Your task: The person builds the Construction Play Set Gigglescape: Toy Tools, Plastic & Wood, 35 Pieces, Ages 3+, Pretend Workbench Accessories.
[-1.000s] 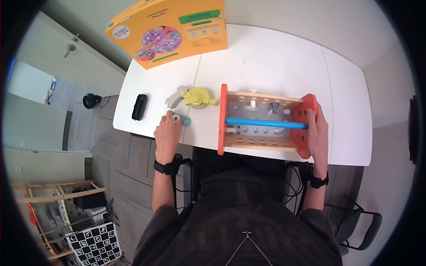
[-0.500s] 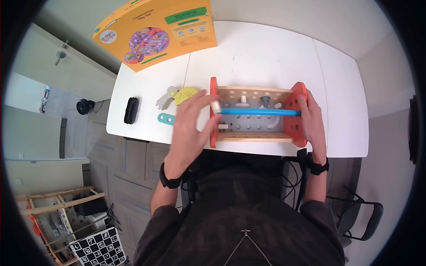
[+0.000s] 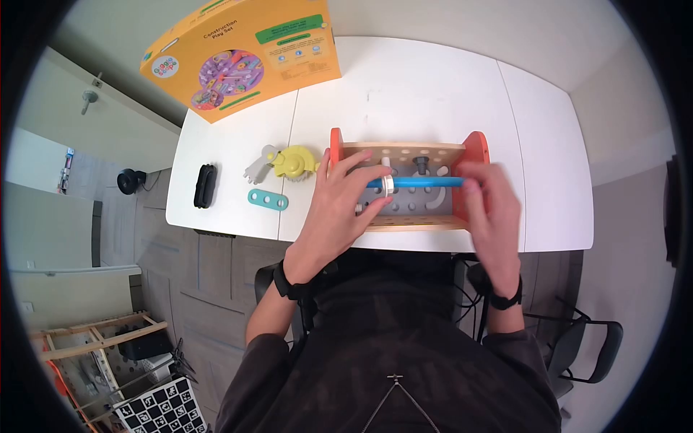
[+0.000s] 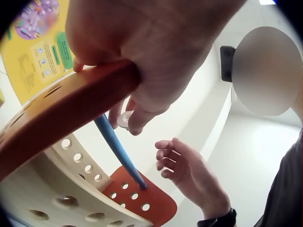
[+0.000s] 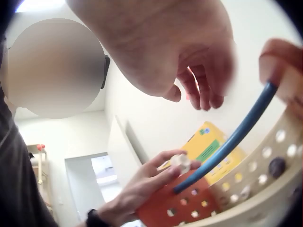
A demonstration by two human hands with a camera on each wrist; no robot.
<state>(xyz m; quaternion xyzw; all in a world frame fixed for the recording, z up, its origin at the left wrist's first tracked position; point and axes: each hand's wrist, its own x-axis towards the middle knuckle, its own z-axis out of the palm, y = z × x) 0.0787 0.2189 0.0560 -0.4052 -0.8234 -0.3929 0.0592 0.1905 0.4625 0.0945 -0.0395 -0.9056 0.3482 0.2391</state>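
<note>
My left hand (image 3: pixel 336 202) pinches a small white toy nut (image 3: pixel 388 186) between thumb and fingers, over the left part of a toy workbench's blue bar (image 3: pixel 426 182). In the right wrist view, the nut (image 5: pixel 181 163) shows above the near end of that bar. The workbench has red-orange end panels (image 3: pixel 475 149) and pale wooden boards (image 3: pixel 404 150) with holes. My right hand (image 3: pixel 494 213) hovers by the bar's right end, fingers loosely bent; the left wrist view shows this hand (image 4: pixel 187 168) apart from the bench, holding nothing.
Left of the workbench lie a yellow and grey toy saw (image 3: pixel 289 162) and a teal strip with holes (image 3: pixel 268 199). A black case (image 3: pixel 205 186) sits near the table's left edge. A big orange box (image 3: pixel 245 61) stands at the back left.
My left hand has picked up the white nut beside the teal strip and carried it right to the blue bar. My right hand has let go of the right end panel.
</note>
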